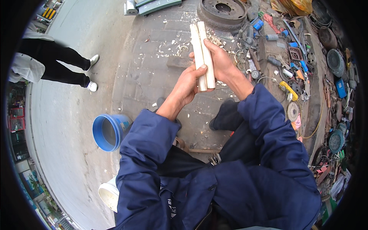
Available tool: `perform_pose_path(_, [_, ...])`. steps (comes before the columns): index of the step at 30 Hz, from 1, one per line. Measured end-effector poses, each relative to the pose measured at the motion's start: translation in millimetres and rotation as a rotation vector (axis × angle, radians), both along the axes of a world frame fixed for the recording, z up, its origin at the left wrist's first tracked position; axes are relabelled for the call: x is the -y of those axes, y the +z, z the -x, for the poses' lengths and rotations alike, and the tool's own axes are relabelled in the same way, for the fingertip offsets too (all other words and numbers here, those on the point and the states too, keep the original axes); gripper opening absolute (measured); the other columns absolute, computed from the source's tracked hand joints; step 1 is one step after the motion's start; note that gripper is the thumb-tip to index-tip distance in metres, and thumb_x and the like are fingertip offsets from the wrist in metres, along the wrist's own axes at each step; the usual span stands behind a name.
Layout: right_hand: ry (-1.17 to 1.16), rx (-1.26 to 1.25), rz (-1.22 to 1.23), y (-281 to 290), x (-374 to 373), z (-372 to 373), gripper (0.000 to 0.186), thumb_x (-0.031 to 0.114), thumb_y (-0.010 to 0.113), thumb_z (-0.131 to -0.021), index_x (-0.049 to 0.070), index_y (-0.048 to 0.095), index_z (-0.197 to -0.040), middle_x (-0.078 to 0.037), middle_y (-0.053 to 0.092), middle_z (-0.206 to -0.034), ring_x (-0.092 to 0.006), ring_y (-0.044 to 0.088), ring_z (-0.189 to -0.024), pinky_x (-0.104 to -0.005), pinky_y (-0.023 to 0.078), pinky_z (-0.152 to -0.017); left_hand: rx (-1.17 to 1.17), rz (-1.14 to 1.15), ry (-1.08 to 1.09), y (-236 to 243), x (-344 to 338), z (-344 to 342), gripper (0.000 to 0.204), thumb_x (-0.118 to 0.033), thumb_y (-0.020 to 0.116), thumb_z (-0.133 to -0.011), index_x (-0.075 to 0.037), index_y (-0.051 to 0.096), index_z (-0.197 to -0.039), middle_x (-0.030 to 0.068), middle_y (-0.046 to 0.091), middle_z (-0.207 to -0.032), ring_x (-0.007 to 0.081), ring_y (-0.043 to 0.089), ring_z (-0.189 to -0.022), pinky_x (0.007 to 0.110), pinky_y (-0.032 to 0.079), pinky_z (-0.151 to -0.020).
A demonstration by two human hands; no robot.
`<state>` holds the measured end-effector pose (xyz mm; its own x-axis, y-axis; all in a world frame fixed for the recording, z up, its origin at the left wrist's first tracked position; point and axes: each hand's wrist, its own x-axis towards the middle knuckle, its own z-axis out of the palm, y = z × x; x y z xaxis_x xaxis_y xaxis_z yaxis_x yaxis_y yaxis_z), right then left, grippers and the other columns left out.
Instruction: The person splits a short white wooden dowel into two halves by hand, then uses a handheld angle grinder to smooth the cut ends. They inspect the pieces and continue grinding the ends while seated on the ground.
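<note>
Two pale, stripped lengths of wood (197, 50) lie side by side, pressed together and pointing away from me. A dark seam runs between them. My left hand (187, 85) is closed round their near end, its thumb lying across the top. Farther up, my right hand (221, 63) grips them from the right side, the thumb along the edge and the fingers mostly hidden underneath. Below them, pale shavings (184, 49) are scattered over the paving, and a flat dark block (178, 62) lies to the left of the sticks.
To my left stand a blue bucket (107, 132) and a white bucket (109, 195). A rusty wheel rim (223, 7) lies ahead. Piled tools and scrap, including a yellow-handled tool (288, 90), cover the right side. Another person (57, 61) stands at far left.
</note>
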<state>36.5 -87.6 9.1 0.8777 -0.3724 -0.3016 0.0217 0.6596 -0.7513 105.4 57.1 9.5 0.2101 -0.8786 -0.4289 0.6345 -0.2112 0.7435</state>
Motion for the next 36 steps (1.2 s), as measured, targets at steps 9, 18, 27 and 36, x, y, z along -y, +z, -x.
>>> perform_pose_path(9, [0.029, -0.012, 0.001, -4, -6, -2, 0.05, 0.042, 0.038, -0.111, -0.001, 0.054, -0.129, -0.017, 0.071, -0.102, -0.0243, 0.071, -0.084, -0.0393, 0.06, -0.075, 0.026, -0.015, 0.025, -2, -1, -1, 0.04, -0.025, 0.054, -0.109, -0.001, 0.048, -0.141, 0.0116, 0.065, -0.125, 0.0236, 0.07, -0.108, 0.043, 0.062, -0.09])
perform_pose_path(18, [0.147, -0.011, 0.07, -6, -4, 0, 0.055, 0.046, 0.044, -0.109, -0.005, 0.057, -0.127, -0.018, 0.071, -0.108, -0.0229, 0.072, -0.089, -0.0374, 0.062, -0.077, -0.11, 0.125, -0.078, -13, -6, -13, 0.043, -0.023, 0.064, -0.103, 0.001, 0.051, -0.136, 0.0229, 0.068, -0.123, 0.0347, 0.073, -0.105, 0.049, 0.062, -0.093])
perform_pose_path(27, [0.218, -0.045, 0.012, -6, -3, 0, 0.042, 0.04, 0.051, -0.108, 0.0, 0.06, -0.115, -0.007, 0.069, -0.09, -0.0001, 0.044, -0.043, -0.0173, 0.041, -0.036, -0.414, 0.302, -0.036, -12, -10, -24, 0.046, -0.029, 0.056, -0.105, 0.0, 0.05, -0.141, 0.0226, 0.068, -0.123, 0.0397, 0.07, -0.113, 0.053, 0.062, -0.094])
perform_pose_path(36, [0.179, -0.168, -0.027, -12, -4, 1, 0.033, 0.036, 0.05, -0.106, 0.006, 0.062, -0.101, 0.002, 0.064, -0.071, -0.0013, 0.042, -0.042, -0.0193, 0.036, -0.035, -0.467, 0.155, 0.065, -6, -10, -18, 0.044, -0.031, 0.052, -0.107, 0.004, 0.053, -0.135, 0.0207, 0.069, -0.119, 0.0323, 0.072, -0.106, 0.045, 0.065, -0.09])
